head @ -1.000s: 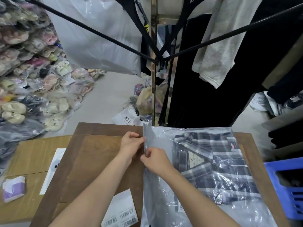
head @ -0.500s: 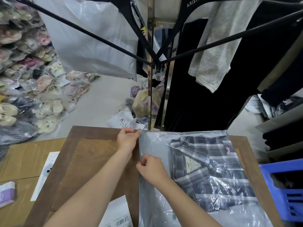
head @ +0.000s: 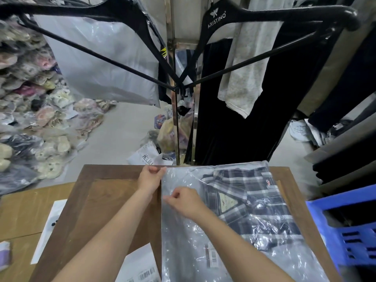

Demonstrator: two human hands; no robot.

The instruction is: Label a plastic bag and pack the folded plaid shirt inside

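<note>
A clear plastic bag [head: 183, 237] lies on the brown wooden table [head: 105, 200], and the folded navy-and-white plaid shirt [head: 252, 202] is inside it, on the right half. My left hand [head: 149, 178] pinches the bag's far left corner at the table's back edge. My right hand [head: 184, 200] pinches the left edge of the bag a little nearer to me. The bag's left flap lies folded over. A barcode tag [head: 212, 256] shows through the plastic near my right forearm.
A white label sheet with barcodes [head: 140, 269] lies at the table's near edge. A blue plastic crate [head: 350, 239] stands at the right. Black hangers [head: 215, 15] and dark garments hang overhead. Bagged goods [head: 30, 123] pile up at the left.
My left hand has slid along the bag's left edge away from me to its far corner. My right hand stays on the edge, now apart from the left.
</note>
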